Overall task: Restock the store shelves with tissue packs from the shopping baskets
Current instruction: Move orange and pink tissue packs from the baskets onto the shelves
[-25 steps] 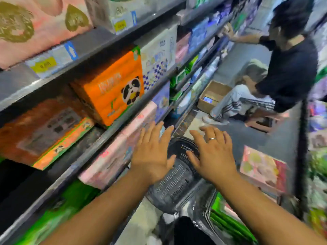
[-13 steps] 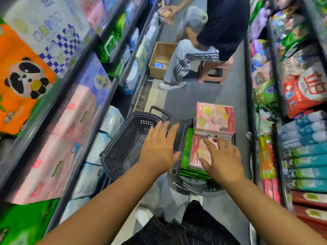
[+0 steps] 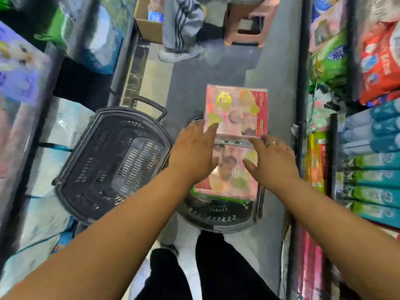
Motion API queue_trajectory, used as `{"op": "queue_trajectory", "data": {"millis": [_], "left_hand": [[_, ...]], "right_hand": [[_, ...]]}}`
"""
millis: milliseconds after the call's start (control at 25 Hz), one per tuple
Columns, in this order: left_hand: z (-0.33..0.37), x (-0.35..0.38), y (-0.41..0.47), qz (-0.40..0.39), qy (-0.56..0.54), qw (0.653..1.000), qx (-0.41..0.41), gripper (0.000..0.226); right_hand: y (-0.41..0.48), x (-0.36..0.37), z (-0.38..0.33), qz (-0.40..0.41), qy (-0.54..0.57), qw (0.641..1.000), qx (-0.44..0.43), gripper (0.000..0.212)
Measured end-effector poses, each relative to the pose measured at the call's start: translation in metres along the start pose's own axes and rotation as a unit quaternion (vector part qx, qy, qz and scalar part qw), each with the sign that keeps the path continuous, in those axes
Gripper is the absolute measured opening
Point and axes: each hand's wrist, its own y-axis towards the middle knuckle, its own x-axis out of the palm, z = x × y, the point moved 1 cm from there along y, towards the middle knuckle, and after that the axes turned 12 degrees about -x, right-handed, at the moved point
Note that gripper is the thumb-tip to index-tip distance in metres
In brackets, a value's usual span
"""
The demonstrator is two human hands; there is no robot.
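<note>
1. We see two bare arms reaching down the middle of the frame toward two dark plastic shopping baskets on the grey floor.
2. The left hand (image 3: 192,152) is spread flat, fingers apart, lying over the left edge of a pink, plastic-wrapped tissue pack (image 3: 227,176) in the basket at lower centre (image 3: 216,215); it closes on nothing that we can see.
3. The right hand (image 3: 270,161), with a ring on one finger, is likewise spread, resting on the right side of the same pack; we cannot tell whether its fingertips curl under the edge.
4. A second pink tissue pack with yellow motifs (image 3: 237,111) lies above the first in the frame, at the far end of that basket; the left fingertips touch its near left corner.
5. Green packs show beneath the pink ones.
6. The other dark perforated basket (image 3: 108,161), left of centre, holds nothing; its handle points toward the top of the frame.
7. Shelves of wrapped goods line both edges; at the top sit a cardboard box (image 3: 147,18), a pink plastic stool (image 3: 246,22) and another person's striped trouser leg (image 3: 181,24).
</note>
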Motion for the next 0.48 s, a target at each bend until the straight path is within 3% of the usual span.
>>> {"op": "queue_trajectory", "data": {"millis": [120, 280, 480], "left_hand": [[0.003, 0.054, 0.058, 0.008, -0.038, 0.999, -0.032, 0.082], [-0.01, 0.13, 0.124, -0.008, -0.117, 0.99, -0.077, 0.086], [-0.026, 0.187, 0.171, -0.021, -0.287, 0.941, -0.175, 0.082]], "right_hand": [[0.046, 0.044, 0.028, 0.014, 0.009, 1.0, 0.006, 0.06], [0.099, 0.111, 0.067, 0.042, 0.031, 0.997, 0.061, 0.08], [0.139, 0.165, 0.107, 0.065, 0.193, 0.963, 0.175, 0.087]]}}
